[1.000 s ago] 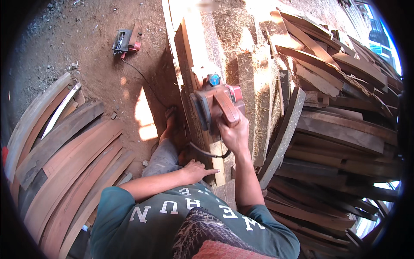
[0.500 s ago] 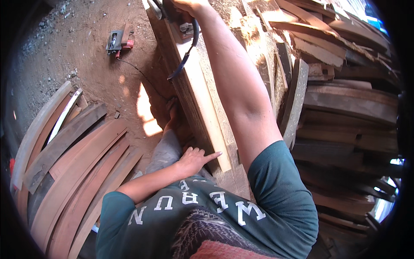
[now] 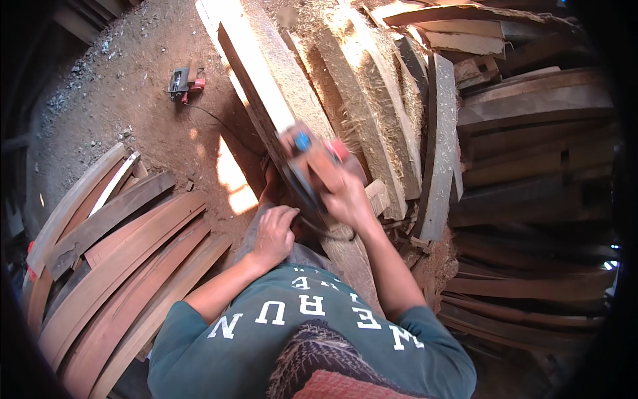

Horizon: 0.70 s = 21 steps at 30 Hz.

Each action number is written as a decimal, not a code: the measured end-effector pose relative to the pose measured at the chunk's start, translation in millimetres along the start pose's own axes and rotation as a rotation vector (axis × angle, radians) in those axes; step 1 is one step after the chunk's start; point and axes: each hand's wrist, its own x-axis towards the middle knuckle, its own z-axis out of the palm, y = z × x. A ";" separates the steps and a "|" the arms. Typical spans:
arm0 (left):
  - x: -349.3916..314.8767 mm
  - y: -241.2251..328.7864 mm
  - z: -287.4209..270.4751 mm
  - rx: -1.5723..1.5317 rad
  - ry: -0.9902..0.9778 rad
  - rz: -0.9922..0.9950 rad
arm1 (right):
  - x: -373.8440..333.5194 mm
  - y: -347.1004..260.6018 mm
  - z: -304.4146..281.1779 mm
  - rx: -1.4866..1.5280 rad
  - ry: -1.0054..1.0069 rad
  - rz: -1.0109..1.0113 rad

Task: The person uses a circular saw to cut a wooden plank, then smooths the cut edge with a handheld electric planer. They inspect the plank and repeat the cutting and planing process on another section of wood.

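My right hand [image 3: 349,199] grips a power planer [image 3: 312,159] by its rear handle. The tool, smeared by motion, has a blue knob and a red part, and its dark cord loops below it. It rests over the near part of a long, pale wooden board [image 3: 256,73] that runs away from me. The board's near end is hidden beneath the planer and my hand. Left of the planer, my left hand [image 3: 274,234] lies by my lap with loosely bent fingers and nothing in them.
A corded red power saw [image 3: 185,83] lies on the dirt ground [image 3: 143,73]. Curved planks [image 3: 143,256] are stacked at left, more timber [image 3: 538,100] is piled at right. Shavings cover several beams [image 3: 362,100] beside the board.
My right hand has drawn the planer back from the board's far part toward me. My left hand has come off the board's near end, and its pointing finger has folded back.
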 end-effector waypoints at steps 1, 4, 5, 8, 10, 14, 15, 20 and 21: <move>-4.6 4.6 5.8 0.032 0.071 0.011 | -45.9 6.7 -13.1 0.042 0.014 0.043; -9.0 22.6 44.0 0.146 0.077 0.044 | -154.4 30.6 -51.0 0.100 0.094 0.237; -5.8 35.1 56.9 0.196 0.092 0.068 | -175.1 23.9 -65.6 0.136 0.128 0.293; 6.5 37.4 108.3 0.400 -0.027 0.098 | -226.1 48.1 -81.8 0.125 0.335 0.332; 23.0 38.6 114.1 0.521 -0.065 0.059 | -248.3 63.7 -90.7 0.114 0.428 0.372; 5.0 53.0 77.6 0.470 -0.020 0.130 | -271.0 90.4 -109.3 0.199 0.532 0.351; 0.4 61.2 51.9 0.468 -0.026 0.150 | -275.8 96.5 -113.6 0.208 0.546 0.340; 20.3 122.2 -100.7 0.457 0.253 0.440 | -274.7 110.0 -124.4 0.214 0.540 0.297; 24.5 120.3 -130.0 0.396 0.328 0.414 | -272.9 107.7 -125.3 0.213 0.521 0.309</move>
